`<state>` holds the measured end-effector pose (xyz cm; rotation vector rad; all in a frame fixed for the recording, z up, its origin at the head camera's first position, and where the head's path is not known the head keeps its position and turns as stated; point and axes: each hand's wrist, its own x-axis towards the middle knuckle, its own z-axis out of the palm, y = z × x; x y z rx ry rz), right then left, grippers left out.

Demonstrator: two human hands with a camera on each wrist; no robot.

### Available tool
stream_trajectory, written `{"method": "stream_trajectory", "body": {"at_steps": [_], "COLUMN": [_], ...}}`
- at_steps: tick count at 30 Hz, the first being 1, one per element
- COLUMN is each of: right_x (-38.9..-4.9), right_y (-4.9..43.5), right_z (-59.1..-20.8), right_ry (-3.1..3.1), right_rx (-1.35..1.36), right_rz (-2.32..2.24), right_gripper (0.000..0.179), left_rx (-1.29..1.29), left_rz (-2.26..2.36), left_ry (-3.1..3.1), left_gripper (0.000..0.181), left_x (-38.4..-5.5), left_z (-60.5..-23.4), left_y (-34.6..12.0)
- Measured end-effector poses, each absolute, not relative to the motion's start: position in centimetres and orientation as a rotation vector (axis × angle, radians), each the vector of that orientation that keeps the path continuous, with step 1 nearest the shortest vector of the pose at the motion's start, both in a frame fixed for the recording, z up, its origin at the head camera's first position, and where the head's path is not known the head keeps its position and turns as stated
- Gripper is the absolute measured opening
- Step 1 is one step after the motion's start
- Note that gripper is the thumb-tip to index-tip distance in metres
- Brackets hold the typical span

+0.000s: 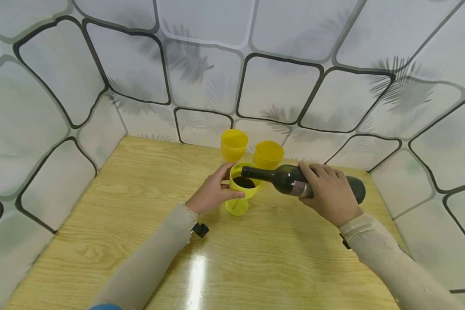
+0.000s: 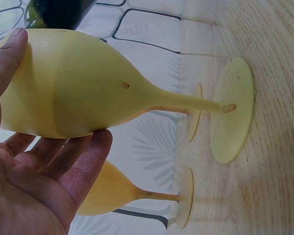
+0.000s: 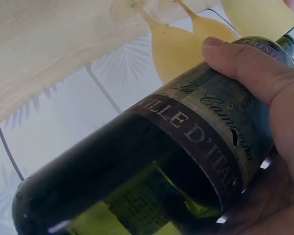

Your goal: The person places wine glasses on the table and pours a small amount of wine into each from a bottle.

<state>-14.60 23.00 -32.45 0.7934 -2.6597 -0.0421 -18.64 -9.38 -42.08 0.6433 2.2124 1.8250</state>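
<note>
A dark green wine bottle (image 1: 284,177) lies tilted nearly level in my right hand (image 1: 329,193), which grips it round the body over its label (image 3: 201,142). Its mouth is at the rim of a yellow goblet (image 1: 242,199) with dark liquid inside. My left hand (image 1: 213,189) holds this goblet by its bowl, thumb on the near side and fingers on the far side. In the left wrist view the goblet's foot (image 2: 232,110) is at the wooden tabletop. Whether liquid is flowing cannot be made out.
Just behind stand two more yellow goblets, one at the left (image 1: 234,145) and one at the right (image 1: 269,155), near the back wall. Patterned walls (image 1: 205,77) enclose the wooden table (image 1: 147,181) at the back and both sides.
</note>
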Motion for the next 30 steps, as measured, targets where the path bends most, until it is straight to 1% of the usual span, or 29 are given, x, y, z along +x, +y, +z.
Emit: {"method": "stream_trajectory", "body": {"at_steps": [12, 21, 30], "right_x": [-14.8, -15.1, -15.4], "right_y": [22.5, 22.4, 22.4], "right_z": [-34.0, -36.0, -37.7], "right_ry": [-2.794, -2.847, -2.754], "right_rx": [0.709, 0.640, 0.608], "right_rz": [0.145, 0.392, 0.718], "right_gripper": [0.095, 0.094, 0.092], "left_rx": [0.635, 0.638, 0.626], "left_rz": [1.826, 1.835, 1.831], "left_ry": [2.211, 2.217, 2.223], "left_gripper": [0.086, 0.085, 0.081], "left_x": [-18.6, -18.7, -18.6], "left_z": [-41.9, -42.3, -42.4], "left_y": [-9.3, -9.3, -9.3]}}
